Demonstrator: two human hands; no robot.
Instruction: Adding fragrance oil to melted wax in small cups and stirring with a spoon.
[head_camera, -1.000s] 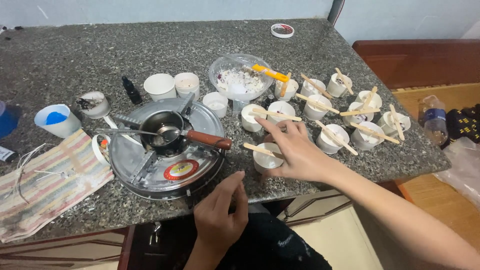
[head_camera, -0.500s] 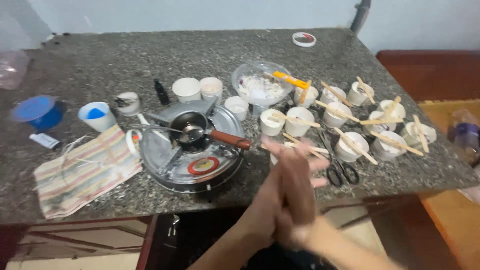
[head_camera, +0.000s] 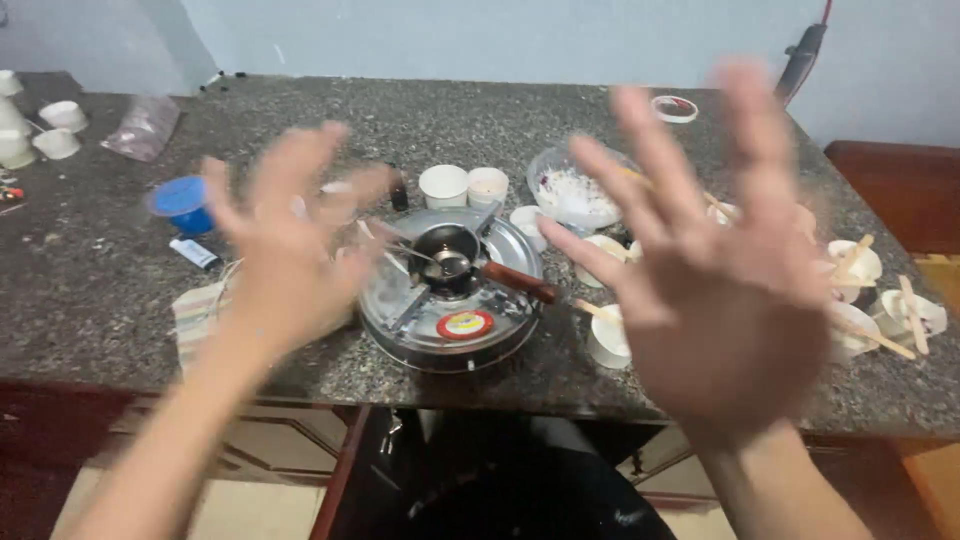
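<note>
Both hands raised in front of the camera, blurred, palms facing away, gripping nothing. Left hand (head_camera: 285, 245) at about 9 o'clock from the small round stove (head_camera: 450, 290), fingers spread wide and empty. Right hand (head_camera: 715, 270) at about 3 o'clock from it, fingers splayed fully as well, touching nothing.

Stove sitting near the front edge of the speckled granite counter (head_camera: 500, 110), with a little dark pot (head_camera: 445, 250) at its centre, wooden-brown handle (head_camera: 520, 282) pointing toward 4 o'clock, a spoon resting in it. Contents of the pot not clear enough to tell.

Judging by the layout, work partly done: several small white cups (head_camera: 850, 262) at 3 o'clock of the stove already carrying wooden sticks across their rims, one more stick-topped cup (head_camera: 608, 338) just beside the stove at 4 o'clock. Whether those are filled cannot be told from here. Two plain white cups (head_camera: 465, 185) at 12 o'clock without sticks, seemingly not yet dealt with, and a clear bowl (head_camera: 575, 190) of white flakes at 1 o'clock apparently with material left.

Blue cup (head_camera: 182, 200) at 10 o'clock, striped cloth (head_camera: 200, 310) at 9 o'clock under the left forearm, tape roll (head_camera: 675, 107) far off at 1 o'clock.
</note>
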